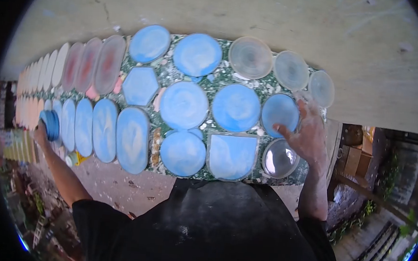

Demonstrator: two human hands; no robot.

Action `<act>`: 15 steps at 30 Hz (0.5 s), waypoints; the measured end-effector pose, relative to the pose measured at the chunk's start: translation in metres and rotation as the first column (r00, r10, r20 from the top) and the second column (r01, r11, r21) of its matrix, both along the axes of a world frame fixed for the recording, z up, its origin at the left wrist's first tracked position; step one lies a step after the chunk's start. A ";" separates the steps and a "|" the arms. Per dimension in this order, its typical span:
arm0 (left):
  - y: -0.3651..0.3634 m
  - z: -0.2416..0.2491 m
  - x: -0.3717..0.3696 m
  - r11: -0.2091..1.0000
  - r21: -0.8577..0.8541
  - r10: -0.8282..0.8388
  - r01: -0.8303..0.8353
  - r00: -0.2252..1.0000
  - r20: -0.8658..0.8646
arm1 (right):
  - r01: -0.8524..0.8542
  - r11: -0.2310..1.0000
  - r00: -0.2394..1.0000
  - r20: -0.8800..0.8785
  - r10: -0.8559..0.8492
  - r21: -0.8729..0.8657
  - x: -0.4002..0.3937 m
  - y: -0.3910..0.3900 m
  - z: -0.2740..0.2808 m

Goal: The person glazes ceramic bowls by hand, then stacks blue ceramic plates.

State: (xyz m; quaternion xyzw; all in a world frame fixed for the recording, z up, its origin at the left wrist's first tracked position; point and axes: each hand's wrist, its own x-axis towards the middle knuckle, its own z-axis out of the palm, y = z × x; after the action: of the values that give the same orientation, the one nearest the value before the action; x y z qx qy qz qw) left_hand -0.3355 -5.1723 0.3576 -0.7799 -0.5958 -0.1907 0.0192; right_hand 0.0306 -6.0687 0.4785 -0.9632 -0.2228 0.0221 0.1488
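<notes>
My right hand (307, 132) reaches over the right end of a speckled green ledge (219, 78), fingers spread, thumb touching a round mould filled with blue mix (279, 113). Just below it sits an empty clear round mould (279, 158). Far out to the left, my left hand (41, 131) grips a small blue round container (51, 125) at the ledge's edge. Round, hexagonal, oval and shield-shaped moulds filled with blue-white mix cover the ledge, among them a shield-shaped one (232, 156) and a hexagonal one (140, 85).
Three clear empty round moulds (250, 57) line the back right. Pink oval moulds (109, 64) and pale ones run off to the far left. A plastered wall (256, 12) rises behind the ledge. Below right lie steps and plants (373, 210).
</notes>
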 end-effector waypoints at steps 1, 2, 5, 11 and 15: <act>0.007 -0.002 0.002 0.993 -0.119 -0.001 0.000 1.000 -0.003 | -0.037 0.999 0.999 -0.023 0.036 -0.016 -0.002 -0.002 0.003; 0.014 0.006 0.003 0.972 -0.234 0.002 -0.004 1.000 -0.010 | -0.063 0.997 0.995 -0.080 0.060 -0.038 -0.004 -0.007 -0.004; -0.030 0.033 0.036 0.991 0.011 0.136 -0.136 0.979 -0.152 | -0.022 0.995 0.998 -0.068 0.016 -0.099 -0.012 0.000 -0.025; -0.391 0.137 0.183 0.756 0.068 -0.615 0.651 0.671 0.413 | 0.037 0.998 0.993 0.110 -0.032 -0.049 -0.011 0.006 -0.006; -0.608 0.128 0.228 -0.188 -0.245 -0.247 0.951 0.195 0.949 | -0.037 0.936 0.999 0.027 0.029 0.351 -0.043 0.030 0.034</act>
State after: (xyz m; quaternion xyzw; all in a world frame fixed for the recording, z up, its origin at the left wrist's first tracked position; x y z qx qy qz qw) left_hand -0.1073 -5.7804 0.4858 -0.7019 -0.0117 -0.0432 -0.7108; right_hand -0.0125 -6.0383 0.5126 -0.9175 -0.2409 -0.0258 0.3154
